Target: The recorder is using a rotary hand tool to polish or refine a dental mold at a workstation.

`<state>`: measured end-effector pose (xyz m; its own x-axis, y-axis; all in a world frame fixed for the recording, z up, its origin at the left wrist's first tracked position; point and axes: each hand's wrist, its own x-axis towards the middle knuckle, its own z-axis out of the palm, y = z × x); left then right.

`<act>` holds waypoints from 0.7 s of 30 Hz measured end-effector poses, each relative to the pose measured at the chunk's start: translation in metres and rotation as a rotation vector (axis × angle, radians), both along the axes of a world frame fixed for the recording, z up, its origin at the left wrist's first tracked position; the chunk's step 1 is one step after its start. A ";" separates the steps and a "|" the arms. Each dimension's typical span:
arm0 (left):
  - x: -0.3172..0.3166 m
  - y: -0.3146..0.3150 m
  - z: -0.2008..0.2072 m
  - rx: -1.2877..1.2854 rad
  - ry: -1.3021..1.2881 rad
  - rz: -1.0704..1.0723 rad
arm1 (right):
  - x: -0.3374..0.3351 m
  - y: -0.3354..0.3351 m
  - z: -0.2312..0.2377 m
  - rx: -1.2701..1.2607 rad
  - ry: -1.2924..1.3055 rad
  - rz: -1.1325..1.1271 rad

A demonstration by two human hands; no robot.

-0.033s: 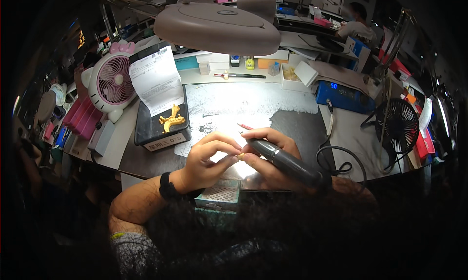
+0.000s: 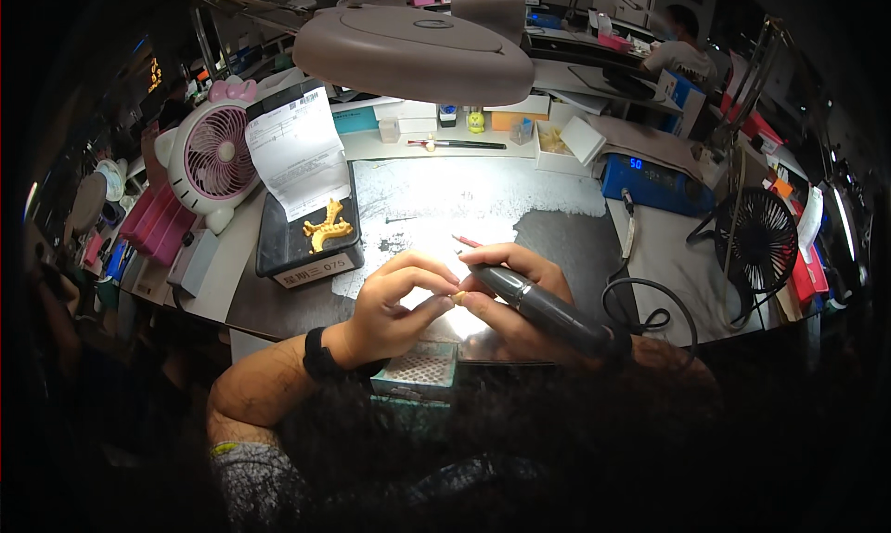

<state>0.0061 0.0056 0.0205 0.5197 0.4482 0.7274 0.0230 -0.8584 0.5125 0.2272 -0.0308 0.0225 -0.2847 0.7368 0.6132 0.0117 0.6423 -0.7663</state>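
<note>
Looking down in the head view, you have both hands meeting over the brightly lit near part of the tabletop. Your left hand pinches a small yellowish piece in its fingers, from 9 o'clock; your right hand is wrapped round a dark grey handpiece, its thumb seeming to touch the piece from 3 o'clock, so neither hand is clearly nearer. The relation that counts is handpiece to piece: the nose sits just beside the piece, toward 1 o'clock, and the tool's long axis runs from tail at 4 o'clock to nose at 10. The piece is too small to show its own axis, or whether the tool's tip meets it. Well apart toward 10 o'clock, yellow dental models lie in a black bin; a blue control box stands toward 2 o'clock. Against the earlier frame, you see hands, handpiece and surroundings match; any shift of the piece is too slight to call.
</note>
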 end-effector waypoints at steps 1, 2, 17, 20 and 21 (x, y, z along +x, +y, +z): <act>0.000 0.000 0.000 0.000 0.000 -0.001 | 0.000 0.001 -0.001 -0.006 0.003 0.009; 0.000 0.000 -0.001 -0.011 -0.002 0.004 | 0.000 0.001 -0.002 -0.014 0.008 0.018; -0.001 0.003 -0.005 -0.058 -0.013 -0.087 | 0.001 0.003 0.000 0.056 -0.051 0.010; -0.002 0.002 -0.005 -0.065 -0.015 -0.092 | 0.000 0.002 0.001 0.067 -0.052 -0.004; -0.002 0.002 -0.005 -0.072 -0.014 -0.094 | -0.001 0.002 0.001 0.067 -0.051 -0.003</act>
